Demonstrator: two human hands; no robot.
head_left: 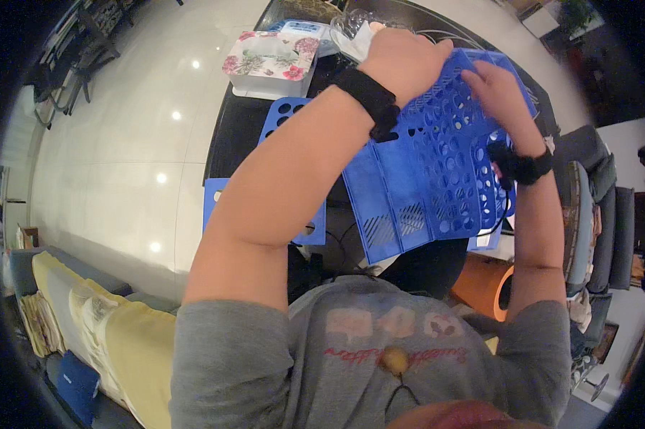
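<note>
A large blue plastic panel [406,177] with rows of round holes and slotted corners stands tilted over the table in front of me. My left hand [406,63] is closed at its far edge, the thumb lying along the top; the fingers are partly hidden. On the panel's upper right part, my right hand [500,91] grips with thumb and fingers, some of them behind the plastic. Each wrist wears a black band. Under my left forearm lies another blue holed panel [274,120], mostly covered by the arm.
A white box with a floral lid [272,61] stands at the table's far left, beside clear crumpled plastic [347,32]. The dark table [229,139] ends at a tiled floor. An orange cylinder [476,282] sits near my right elbow. A yellow-covered sofa [129,343] is at lower left.
</note>
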